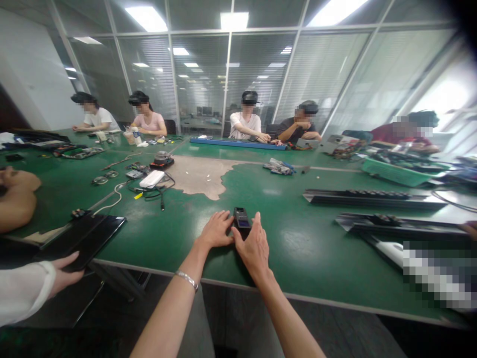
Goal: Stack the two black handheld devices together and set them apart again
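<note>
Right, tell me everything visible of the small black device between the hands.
The small black device is boxy, longer than wide, its case like hard plastic. Light marks show near its far end, a dark bluish panel nearer. It sits on or just above the green table, between the left hand and right hand; exact contact is unclear.

From my head, the one camera looks down toward twelve o'clock across the table (pixel 257 191), near edge (pixel 343 304) close at six.

Bare L hand (pixel 216 229) & R hand (pixel 255 244), silvery bangle (pixel 187 280) on L forearm (pixel 168 311), trousers (pixel 204 325) prob. grey, v. dim there
</note>
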`<state>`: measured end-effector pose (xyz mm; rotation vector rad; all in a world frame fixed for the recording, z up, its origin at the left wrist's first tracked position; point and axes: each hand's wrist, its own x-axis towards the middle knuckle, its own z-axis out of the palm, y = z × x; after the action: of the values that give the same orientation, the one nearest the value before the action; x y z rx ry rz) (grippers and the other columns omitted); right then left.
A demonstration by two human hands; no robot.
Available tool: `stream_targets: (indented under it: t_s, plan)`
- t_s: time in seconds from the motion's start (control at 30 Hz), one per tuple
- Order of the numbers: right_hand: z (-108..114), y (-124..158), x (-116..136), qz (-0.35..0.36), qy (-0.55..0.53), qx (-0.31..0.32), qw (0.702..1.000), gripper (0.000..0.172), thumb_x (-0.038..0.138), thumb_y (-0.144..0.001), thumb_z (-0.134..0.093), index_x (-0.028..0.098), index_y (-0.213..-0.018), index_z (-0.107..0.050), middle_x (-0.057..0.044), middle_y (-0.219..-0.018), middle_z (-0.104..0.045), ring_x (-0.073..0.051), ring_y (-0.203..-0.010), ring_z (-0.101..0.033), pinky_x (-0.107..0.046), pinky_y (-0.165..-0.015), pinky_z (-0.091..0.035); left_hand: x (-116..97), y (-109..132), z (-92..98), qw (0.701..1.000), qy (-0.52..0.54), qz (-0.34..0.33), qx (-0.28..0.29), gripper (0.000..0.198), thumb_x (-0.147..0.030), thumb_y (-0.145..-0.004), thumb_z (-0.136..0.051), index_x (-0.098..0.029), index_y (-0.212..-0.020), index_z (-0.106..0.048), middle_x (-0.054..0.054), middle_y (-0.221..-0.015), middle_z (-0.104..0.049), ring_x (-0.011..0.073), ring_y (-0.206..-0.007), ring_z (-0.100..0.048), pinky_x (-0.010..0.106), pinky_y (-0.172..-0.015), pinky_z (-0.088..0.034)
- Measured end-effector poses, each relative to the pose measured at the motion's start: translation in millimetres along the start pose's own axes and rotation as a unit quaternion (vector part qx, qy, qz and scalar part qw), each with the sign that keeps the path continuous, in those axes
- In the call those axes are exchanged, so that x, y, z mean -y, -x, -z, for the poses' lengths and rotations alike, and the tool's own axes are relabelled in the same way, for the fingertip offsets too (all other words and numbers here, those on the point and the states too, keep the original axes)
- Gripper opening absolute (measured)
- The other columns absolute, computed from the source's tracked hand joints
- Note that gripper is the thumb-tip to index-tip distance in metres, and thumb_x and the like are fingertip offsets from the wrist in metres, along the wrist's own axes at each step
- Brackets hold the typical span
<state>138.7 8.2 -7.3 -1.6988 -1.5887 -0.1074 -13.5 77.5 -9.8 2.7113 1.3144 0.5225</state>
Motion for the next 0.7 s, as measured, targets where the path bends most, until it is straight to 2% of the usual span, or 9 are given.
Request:
stream_targets:
  t_s: [0.07, 0.23, 0.37, 0.57, 0.7]
  plan:
    - [0, -2, 2, -0.008, 0.003, 0.01, 1.0, 0.092, 0.054, -0.092, -0.055, 0.004, -0.158, -0.014, -0.025, -0.139, -0.057, -0.034, -0.118, -0.059, -0.043, -0.093, -0.05, 0, 0, 0.2, 1.0, -0.002, -0.005, -0.004, 0.074, -0.042, -0.081, -0.065, -0.019, -0.149, -0.044, 0.015, -0.158, -0.042, 0.0324, -0.146, -0.038, 0.049, -0.123, -0.025]
    - [6, -6, 13, -0.039, 0.041, 0.044, 0.997, 0.086, 0.05, -0.096, -0.053, 0.004, -0.158, -0.015, -0.022, -0.116, -0.069, -0.031, -0.102, -0.067, -0.039, -0.084, -0.05, 0, 0, 0.9, 1.0, -0.002, -0.008, -0.007, 0.073, -0.042, -0.082, -0.065, -0.018, -0.148, -0.046, 0.016, -0.157, -0.042, 0.0321, -0.146, -0.038, 0.048, -0.123, -0.026]
    - [10, -6, 18, -0.056, 0.066, 0.059, 0.995, 0.083, 0.045, -0.097, -0.053, 0.005, -0.158, -0.014, -0.019, -0.108, -0.072, -0.03, -0.098, -0.07, -0.035, -0.081, -0.05, 0, 0, 1.7, 1.0, 0.003, -0.008, -0.009, 0.07, -0.045, -0.085, -0.062, -0.018, -0.147, -0.047, 0.016, -0.157, -0.043, 0.0328, -0.145, -0.039, 0.05, -0.122, -0.026]
    - [11, -4, 21, -0.061, 0.076, 0.062, 0.993, 0.083, 0.045, -0.097, -0.051, 0.005, -0.158, -0.012, -0.02, -0.112, -0.071, -0.03, -0.103, -0.069, -0.035, -0.082, -0.049, -2, 0, 2.8, 1.0, 0.008, -0.007, -0.004, 0.071, -0.043, -0.085, -0.062, -0.018, -0.149, -0.046, 0.016, -0.158, -0.042, 0.0335, -0.146, -0.038, 0.05, -0.123, -0.025]
    - [11, -5, 21, -0.069, 0.059, 0.063, 0.994, 0.091, 0.054, -0.096, -0.051, 0.004, -0.159, -0.008, -0.023, -0.119, -0.069, -0.032, -0.107, -0.068, -0.038, -0.086, -0.049, -1, 0, 2.2, 1.0, 0.01, -0.002, 0.008, 0.075, -0.041, -0.082, -0.064, -0.017, -0.15, -0.043, 0.016, -0.158, -0.041, 0.034, -0.147, -0.036, 0.051, -0.123, -0.024]
